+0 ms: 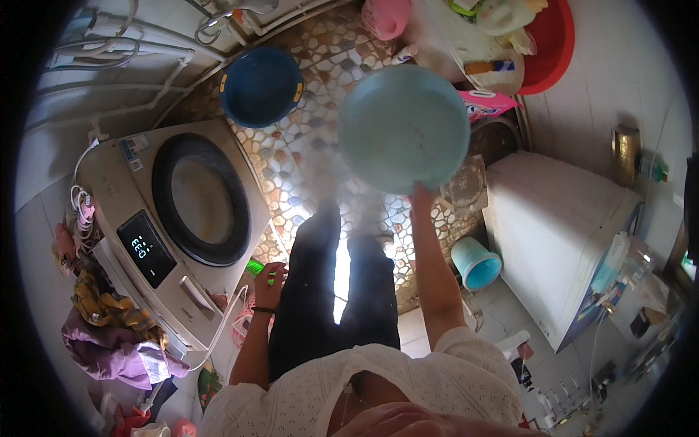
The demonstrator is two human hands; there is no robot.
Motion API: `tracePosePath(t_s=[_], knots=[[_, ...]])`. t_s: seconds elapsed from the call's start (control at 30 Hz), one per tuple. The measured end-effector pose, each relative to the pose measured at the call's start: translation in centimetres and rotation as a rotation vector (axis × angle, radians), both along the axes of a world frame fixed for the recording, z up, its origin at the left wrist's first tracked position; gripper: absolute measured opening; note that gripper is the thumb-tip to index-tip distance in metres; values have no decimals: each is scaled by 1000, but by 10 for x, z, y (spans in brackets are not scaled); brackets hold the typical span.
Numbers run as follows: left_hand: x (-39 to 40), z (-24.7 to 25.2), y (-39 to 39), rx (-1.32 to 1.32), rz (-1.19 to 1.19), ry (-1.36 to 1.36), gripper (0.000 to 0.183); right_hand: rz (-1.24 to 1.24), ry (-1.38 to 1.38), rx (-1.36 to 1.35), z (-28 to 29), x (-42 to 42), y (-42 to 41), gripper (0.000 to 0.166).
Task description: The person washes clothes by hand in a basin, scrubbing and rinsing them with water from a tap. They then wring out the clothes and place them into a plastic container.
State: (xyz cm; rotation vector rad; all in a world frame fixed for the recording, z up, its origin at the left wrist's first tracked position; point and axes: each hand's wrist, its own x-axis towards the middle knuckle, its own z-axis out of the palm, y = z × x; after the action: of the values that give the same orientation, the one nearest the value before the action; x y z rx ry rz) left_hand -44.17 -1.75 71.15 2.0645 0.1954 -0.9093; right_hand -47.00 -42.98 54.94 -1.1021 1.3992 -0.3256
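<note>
My right hand [421, 198] grips the near rim of a round pale-green plastic basin [404, 131], which is held out over the pebble-patterned floor. A few small reddish marks show on the basin. Beside my left thigh, my left hand [270, 284] is closed around a bright green bristled brush [254, 267], partly hidden by the fingers. A dark blue basin [261, 87] with yellow handles stands on the floor beyond, apart from both hands.
A front-loading washing machine [180, 218] stands at left, clothes [109, 344] heaped on its near end. At right are a white cabinet-like appliance [557, 229] and a tipped light-blue bucket [476, 263]. A red basin [554, 49] and pink detergent bag [487, 104] lie far right.
</note>
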Motion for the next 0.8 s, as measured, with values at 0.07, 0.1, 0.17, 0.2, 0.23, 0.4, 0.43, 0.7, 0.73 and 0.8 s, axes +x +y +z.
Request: tracePosePath(t_s=[0.07,0.1,0.17,0.2,0.23,0.4,0.43,0.7,0.73,0.8], knots=[[8,-2,5,-12,15,-19,16,219,97,-282,-11,46,12,64],[8,-3,9,-12,31,-34,17,317,157,-405,0,76,22,68],[6,-4,20,-22,77,-55,17,438,188,-576,32,141,45,74],[8,-6,27,-34,95,-60,18,468,143,-668,28,161,53,76],[7,-8,33,-43,124,-66,18,519,107,-609,40,180,65,78],[15,-3,43,-19,195,0,19,680,-45,-832,88,264,105,88],[14,-6,46,-35,213,1,19,719,-64,-889,98,277,109,89],[11,-54,79,115,-547,-682,17,970,-136,-872,112,332,94,46],[8,-56,77,45,-372,-390,22,962,-210,-911,140,339,103,42],[1,-64,68,-97,-89,-160,27,1079,-232,-940,172,320,92,46]])
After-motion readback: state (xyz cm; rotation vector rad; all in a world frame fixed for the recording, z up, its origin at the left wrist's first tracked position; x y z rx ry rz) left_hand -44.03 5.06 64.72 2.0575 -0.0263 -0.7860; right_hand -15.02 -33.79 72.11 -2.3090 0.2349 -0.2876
